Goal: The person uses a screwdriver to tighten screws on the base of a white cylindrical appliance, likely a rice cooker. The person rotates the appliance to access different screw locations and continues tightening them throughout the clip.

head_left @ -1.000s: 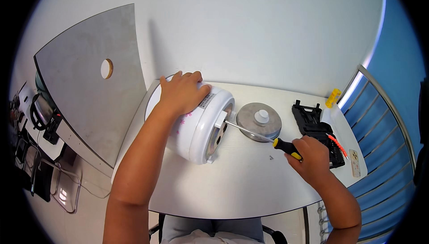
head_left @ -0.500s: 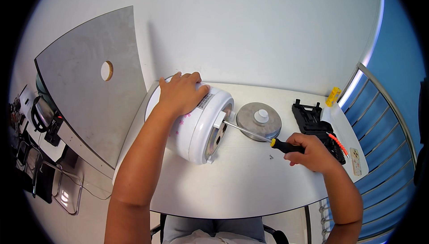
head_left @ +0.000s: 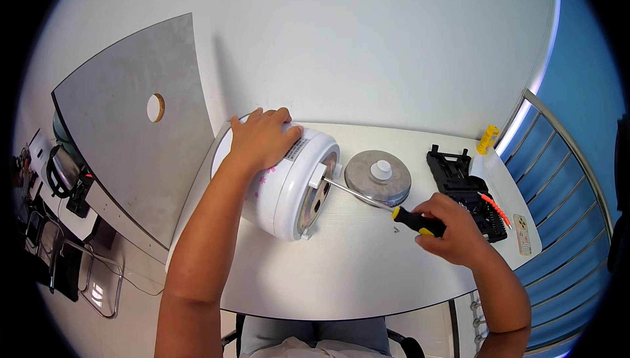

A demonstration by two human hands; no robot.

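A white rice cooker [head_left: 268, 200] with pink flowers lies on its side, its metal underside turned to the right. My left hand [head_left: 262, 140] presses over its upper side with the fingers spread, holding it. In my right hand [head_left: 453, 230] is a screwdriver [head_left: 415, 221] with a black and yellow handle, gripped by thumb and fingers. Its long shaft slants up and left, and the tip meets a white foot [head_left: 317, 175] at the cooker's base edge; the exact contact is too small to see. Small screws [head_left: 396, 230] lie on the table below the shaft.
Beyond the shaft sits a round metal lid-like part [head_left: 359, 173] with a white knob. An open black tool case [head_left: 449, 166], a red flexible shaft [head_left: 495, 208], a yellow object [head_left: 487, 140] and a pale remote [head_left: 522, 234] line the right side. A grey panel [head_left: 125, 82] stands left; metal railing [head_left: 567, 141] right.
My right fingers have shifted back along the screwdriver's handle, so more of it shows. The tip stays at the white foot. My left hand remains on the rice cooker.
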